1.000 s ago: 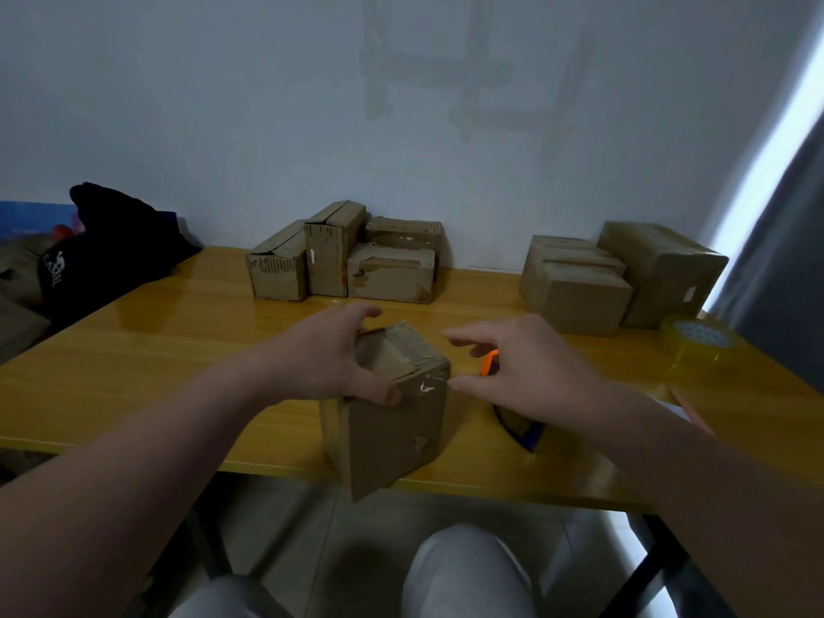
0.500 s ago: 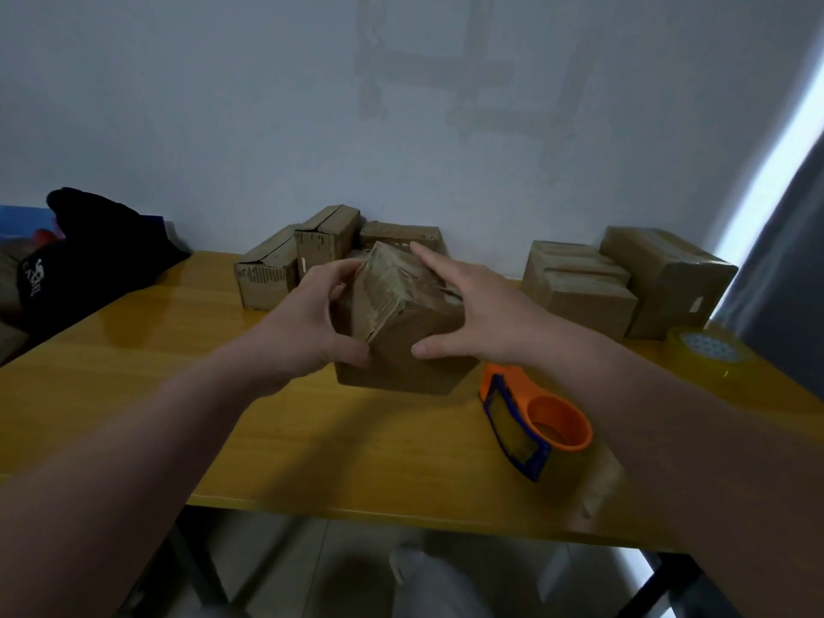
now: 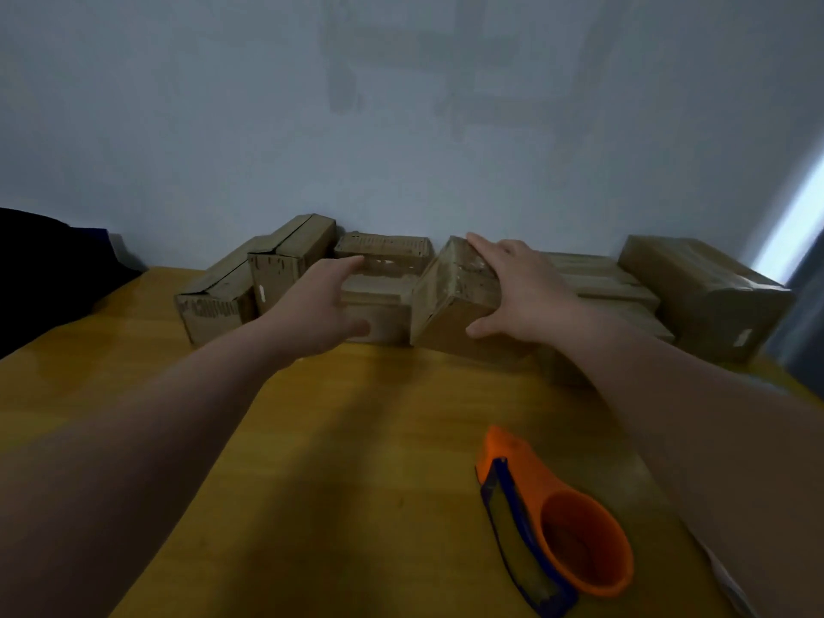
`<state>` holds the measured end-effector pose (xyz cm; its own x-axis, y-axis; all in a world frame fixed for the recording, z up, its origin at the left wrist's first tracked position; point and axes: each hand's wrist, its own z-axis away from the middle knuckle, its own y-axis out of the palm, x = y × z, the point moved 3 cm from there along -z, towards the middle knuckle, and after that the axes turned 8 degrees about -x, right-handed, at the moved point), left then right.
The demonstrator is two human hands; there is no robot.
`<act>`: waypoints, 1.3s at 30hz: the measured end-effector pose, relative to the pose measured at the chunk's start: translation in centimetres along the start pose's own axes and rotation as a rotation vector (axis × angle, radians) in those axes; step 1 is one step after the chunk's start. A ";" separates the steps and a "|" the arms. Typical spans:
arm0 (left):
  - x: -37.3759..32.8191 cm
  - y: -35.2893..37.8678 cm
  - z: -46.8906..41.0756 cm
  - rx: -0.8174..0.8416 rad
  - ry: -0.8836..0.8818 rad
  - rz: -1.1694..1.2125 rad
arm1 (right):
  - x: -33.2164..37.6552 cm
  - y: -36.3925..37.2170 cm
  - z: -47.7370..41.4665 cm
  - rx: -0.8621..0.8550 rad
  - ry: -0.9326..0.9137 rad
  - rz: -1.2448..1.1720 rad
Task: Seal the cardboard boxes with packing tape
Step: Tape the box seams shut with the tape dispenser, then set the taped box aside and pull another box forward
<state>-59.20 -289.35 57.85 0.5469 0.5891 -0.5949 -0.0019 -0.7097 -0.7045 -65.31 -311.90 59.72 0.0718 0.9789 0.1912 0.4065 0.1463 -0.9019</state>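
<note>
At the far edge of the desk (image 3: 133, 394), close to the wall, I am watching the right hand (image 3: 521, 287) holding a cardboard box (image 3: 450, 305). Its fingers are lying over the top ridge and the thumb is pressing against the near face, so the hand is clamped on the box. The box is sitting tilted, with one corner pointing toward me and its lower edge down at the desk surface. It is standing in the row along the wall, just beside a left group of boxes (image 3: 285, 269) and in front of a right group of boxes (image 3: 704, 296). The left hand (image 3: 321, 305) is reaching out beside it with fingers straight and thumb spread apart, gripping nothing. It is hovering in front of the stacked boxes at the middle of the row, and I cannot tell whether it is touching them. It is staying apart from the tilted box. Nearer to me, an orange and blue tape dispenser (image 3: 557, 528) is lying on its side on the desk under the right forearm, well apart from both hands. A dark bag (image 3: 44, 269) is resting at the desk's far left end.
</note>
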 end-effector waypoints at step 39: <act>7.1 8.8 -6.0 0.281 0.014 -0.585 | -2.7 8.8 -8.2 0.184 0.110 0.110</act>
<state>-50.33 -293.78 49.73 0.5352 0.8411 -0.0781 0.0817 -0.1435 -0.9863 -54.49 -314.41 54.43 0.2098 0.9704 0.1196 0.2187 0.0726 -0.9731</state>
